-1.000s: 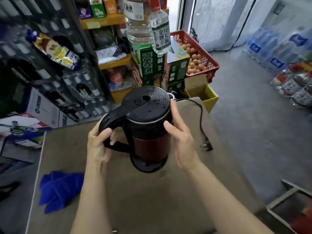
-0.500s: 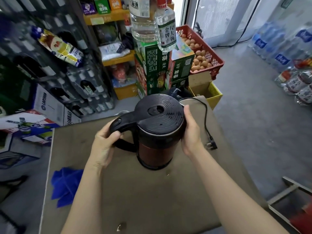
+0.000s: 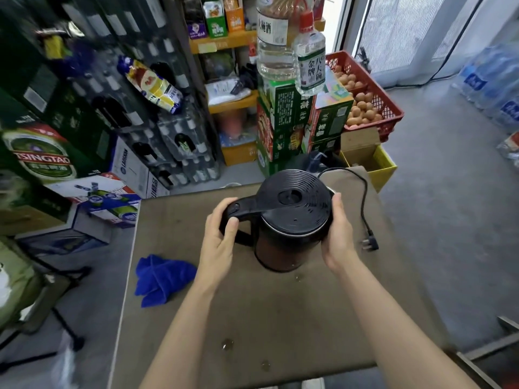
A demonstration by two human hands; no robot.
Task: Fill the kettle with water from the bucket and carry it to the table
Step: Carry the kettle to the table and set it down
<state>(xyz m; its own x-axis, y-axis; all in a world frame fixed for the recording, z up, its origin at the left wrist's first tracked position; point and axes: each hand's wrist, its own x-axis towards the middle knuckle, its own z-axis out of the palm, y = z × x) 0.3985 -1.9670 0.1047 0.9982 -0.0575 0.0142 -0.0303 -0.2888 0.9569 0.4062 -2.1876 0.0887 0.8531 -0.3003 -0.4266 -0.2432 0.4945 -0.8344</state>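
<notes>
The kettle stood upright on the brown tabletop, in its far half and a little right of the middle, lid closed. The left hand had its grip wrapped around the black handle on the kettle's left side, thumb pressed on the handle's upper end. The right hand lay flat against the kettle's right flank, its grip cupping the body just under the lid rim, fingers pointing toward the far edge. Both forearms reached in from the near edge across bare surface, where a few water drops showed. A crumpled blue cloth lay against the left edge, apart from the kettle. A black power cord curved along the far right part of the tabletop, and its plug rested near the right edge, just beside the right wrist. A dark object at the far edge, just behind the kettle, was too hidden for me to make out. Beyond the far edge stood stacked green cartons, a red crate of eggs and a yellow box, all close to the far corners. To the right of the tabletop the grey floor lay open toward the doorway, while on the left beer cases crowded in.
</notes>
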